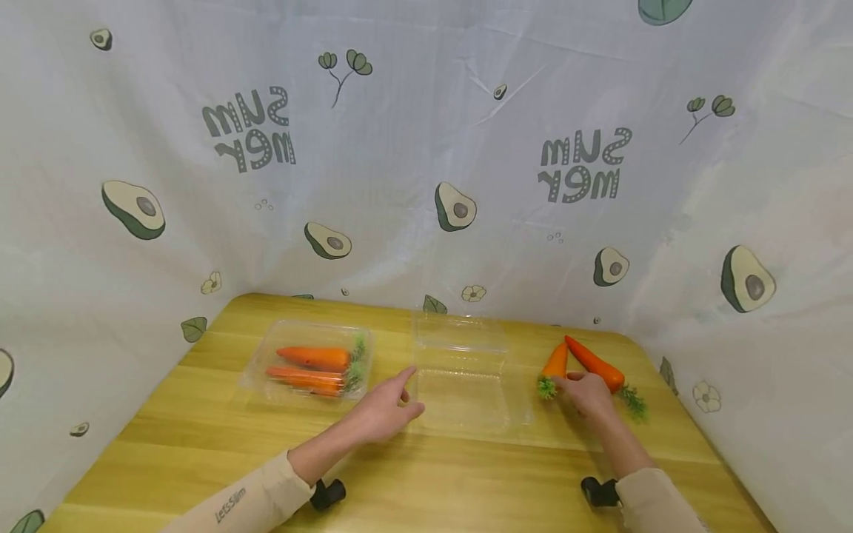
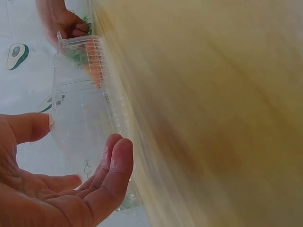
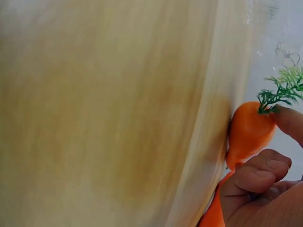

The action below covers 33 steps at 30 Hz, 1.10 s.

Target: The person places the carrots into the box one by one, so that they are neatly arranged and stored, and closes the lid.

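My left hand (image 1: 386, 411) is at the left side of an open clear plastic clamshell box (image 1: 460, 400), its index finger stretched toward the rim. In the left wrist view, its fingers (image 2: 113, 165) are loosely bent beside the clear wall and hold nothing. At the right, my right hand (image 1: 589, 396) pinches a carrot (image 1: 556, 363) at its leafy end. The right wrist view has one fingertip against the top of that carrot (image 3: 251, 125), with other fingers curled below; the far side of the grip is hidden. A second carrot (image 1: 596, 363) lies beside that hand.
Another clear box (image 1: 266, 340) on the left has its lid over several carrots (image 1: 313, 358) with green tops. All lie on a wooden table (image 1: 460, 481) backed by a white printed curtain (image 1: 400, 148). Black wrist-mounted pieces (image 1: 328, 494) show near both cuffs.
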### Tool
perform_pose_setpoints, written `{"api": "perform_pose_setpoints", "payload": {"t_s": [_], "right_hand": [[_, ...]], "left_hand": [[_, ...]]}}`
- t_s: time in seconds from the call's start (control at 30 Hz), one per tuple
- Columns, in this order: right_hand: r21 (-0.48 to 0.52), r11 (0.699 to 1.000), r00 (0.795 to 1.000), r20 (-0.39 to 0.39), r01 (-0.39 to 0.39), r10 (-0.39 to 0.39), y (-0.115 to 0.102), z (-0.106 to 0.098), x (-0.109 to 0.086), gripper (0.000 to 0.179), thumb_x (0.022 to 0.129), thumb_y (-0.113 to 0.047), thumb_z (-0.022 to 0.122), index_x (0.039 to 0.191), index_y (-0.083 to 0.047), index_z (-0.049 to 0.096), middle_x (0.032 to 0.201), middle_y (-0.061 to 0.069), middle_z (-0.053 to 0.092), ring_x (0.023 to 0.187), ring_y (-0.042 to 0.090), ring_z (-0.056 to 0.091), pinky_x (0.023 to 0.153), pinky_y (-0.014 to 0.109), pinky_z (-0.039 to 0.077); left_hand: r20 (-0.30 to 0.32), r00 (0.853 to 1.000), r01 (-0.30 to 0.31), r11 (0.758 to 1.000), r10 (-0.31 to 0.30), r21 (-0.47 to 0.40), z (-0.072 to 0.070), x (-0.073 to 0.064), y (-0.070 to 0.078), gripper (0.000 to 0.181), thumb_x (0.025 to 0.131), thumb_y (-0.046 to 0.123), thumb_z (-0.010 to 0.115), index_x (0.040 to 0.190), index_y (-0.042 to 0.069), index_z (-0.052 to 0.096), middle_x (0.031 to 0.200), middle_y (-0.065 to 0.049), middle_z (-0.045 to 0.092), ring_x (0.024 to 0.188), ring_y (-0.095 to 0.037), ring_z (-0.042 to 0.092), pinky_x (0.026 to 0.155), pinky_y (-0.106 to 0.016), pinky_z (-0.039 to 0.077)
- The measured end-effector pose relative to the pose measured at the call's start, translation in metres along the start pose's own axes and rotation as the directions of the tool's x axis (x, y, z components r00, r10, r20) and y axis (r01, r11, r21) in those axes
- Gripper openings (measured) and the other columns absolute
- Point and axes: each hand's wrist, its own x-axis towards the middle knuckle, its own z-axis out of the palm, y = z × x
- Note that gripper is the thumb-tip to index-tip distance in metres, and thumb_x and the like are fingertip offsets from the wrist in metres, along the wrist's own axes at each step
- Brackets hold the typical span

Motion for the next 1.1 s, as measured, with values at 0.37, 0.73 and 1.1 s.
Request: {"api": "perform_pose_setpoints", "payload": {"t_s": [0.37, 0.73, 1.1], "right_hand": [[-0.001, 1.000, 1.000, -0.004, 0.004, -0.004, 0.002, 0.013, 0.004, 0.050, 0.093, -0.051, 0.066, 0.068, -0.010, 0.050, 0.054, -0.006, 0.026, 0.050, 0.012, 0.027, 0.054, 0.030, 0.031], [-0.018, 1.000, 1.000, -0.006, 0.001, -0.001, 0.001, 0.009, 0.004, 0.044, 0.093, -0.042, 0.067, 0.065, -0.010, 0.055, 0.051, -0.006, 0.028, 0.045, 0.012, 0.029, 0.049, 0.030, 0.032], [-0.038, 0.999, 1.000, -0.019, -0.011, 0.010, 0.000, 0.002, 0.002, 0.040, 0.092, -0.036, 0.067, 0.063, -0.010, 0.057, 0.048, -0.006, 0.031, 0.041, 0.011, 0.032, 0.046, 0.029, 0.035]], "left_hand": [[0.001, 1.000, 0.012, 1.000, -0.012, -0.027, 0.001, -0.001, -0.003, 0.075, 0.099, 0.031, 0.064, 0.160, 0.010, 0.027, 0.122, -0.014, 0.061, 0.079, -0.019, 0.057, 0.065, -0.036, 0.046], [-0.003, 1.000, 0.014, 1.000, -0.015, -0.019, 0.002, 0.001, -0.003, 0.074, 0.099, 0.031, 0.064, 0.160, 0.010, 0.027, 0.117, -0.012, 0.061, 0.071, -0.018, 0.055, 0.061, -0.035, 0.045], [-0.006, 1.000, 0.017, 1.000, -0.017, -0.015, 0.002, 0.002, -0.004, 0.074, 0.098, 0.031, 0.065, 0.160, 0.011, 0.028, 0.116, -0.011, 0.061, 0.076, -0.019, 0.057, 0.063, -0.035, 0.046]]}}
